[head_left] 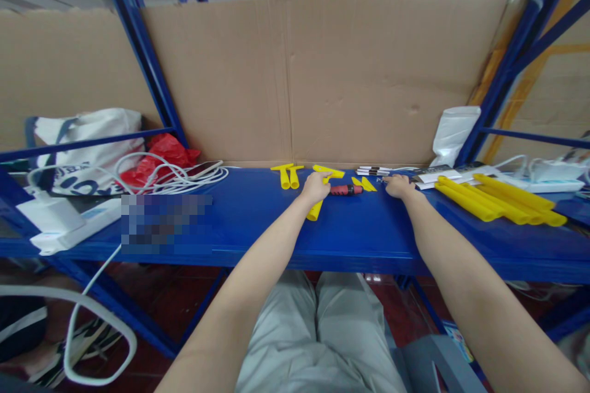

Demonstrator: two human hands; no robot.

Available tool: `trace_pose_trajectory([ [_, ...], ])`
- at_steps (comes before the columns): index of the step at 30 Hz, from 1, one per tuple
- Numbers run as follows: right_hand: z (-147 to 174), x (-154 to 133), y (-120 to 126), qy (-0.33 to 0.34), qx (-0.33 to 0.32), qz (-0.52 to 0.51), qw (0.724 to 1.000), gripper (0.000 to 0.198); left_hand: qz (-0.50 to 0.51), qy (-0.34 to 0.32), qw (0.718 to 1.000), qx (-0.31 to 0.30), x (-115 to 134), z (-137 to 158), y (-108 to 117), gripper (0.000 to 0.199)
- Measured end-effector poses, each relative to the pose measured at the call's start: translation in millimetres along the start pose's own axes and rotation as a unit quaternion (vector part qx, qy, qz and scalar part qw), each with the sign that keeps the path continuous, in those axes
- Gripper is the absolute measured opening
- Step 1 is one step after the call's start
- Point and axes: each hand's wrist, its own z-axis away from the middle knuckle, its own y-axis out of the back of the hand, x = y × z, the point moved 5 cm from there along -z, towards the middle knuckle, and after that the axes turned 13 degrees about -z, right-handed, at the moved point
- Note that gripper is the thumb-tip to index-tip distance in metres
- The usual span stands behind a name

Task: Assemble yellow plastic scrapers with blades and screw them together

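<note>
My left hand [316, 185] is closed around a yellow T-shaped plastic piece [314, 211], its tube end pointing toward me. Just right of it lies a red and black tool handle [346, 190], apparently a screwdriver. Beyond that are small flat yellow pieces [367, 184]. My right hand [398, 186] reaches down to the tabletop with its fingers apart, at some tiny shiny parts [381, 180] too small to name. Two more yellow T-shaped pieces [289, 177] lie left of my left hand, and a yellow bar [329, 171] lies behind it.
Several yellow tubes [500, 202] lie on the blue table [258, 227] at right, near a white bag [454, 135]. White cables [184, 178], a power strip [83, 227], a red bag [161, 159] and a cloth bag [92, 147] sit left. Cardboard [322, 80] stands behind.
</note>
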Motion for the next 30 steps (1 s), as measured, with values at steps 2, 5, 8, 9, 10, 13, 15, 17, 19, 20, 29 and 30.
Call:
trace_pose_trajectory([
  [2,5,-2,2,-0.025,-0.018,-0.007,1.000,0.053,-0.010,-0.006,1.000,-0.005,2,1,1,0.041],
  [5,7,-4,3,-0.023,-0.024,-0.011,0.999,0.053,-0.006,-0.004,1.000,-0.013,2,2,2,0.043],
  [8,5,-4,1,-0.018,-0.025,-0.008,1.000,0.053,0.015,-0.002,1.000,-0.016,3,2,2,0.043],
  [9,5,-5,0,-0.016,-0.024,-0.005,1.000,0.053,0.021,0.000,1.000,-0.016,3,3,2,0.043],
  [10,5,-5,0,-0.013,-0.022,-0.002,1.000,0.053,0.025,0.001,1.000,-0.015,3,3,2,0.043],
  [13,6,-8,1,-0.004,-0.018,0.011,1.000,0.051,0.026,0.004,1.000,-0.013,3,3,2,0.043],
  [15,7,-10,3,0.004,-0.015,0.020,1.000,0.049,0.021,0.004,1.000,-0.013,4,3,3,0.042],
  [17,8,-13,4,0.018,-0.012,0.029,0.999,0.046,0.015,0.002,1.000,-0.014,5,3,3,0.042],
  [19,8,-16,5,0.033,-0.003,0.032,0.999,0.042,0.010,-0.004,1.000,-0.015,5,3,2,0.042],
  [20,8,-17,5,0.038,0.004,0.029,0.999,0.040,0.009,-0.006,1.000,-0.016,6,3,2,0.042],
  [29,-3,-12,2,-0.012,0.008,-0.059,0.998,0.026,0.020,-0.023,0.999,-0.019,9,4,2,0.042],
  [30,-6,-10,-1,-0.014,0.004,-0.060,0.998,0.026,0.023,-0.024,0.999,-0.019,9,4,2,0.042],
])
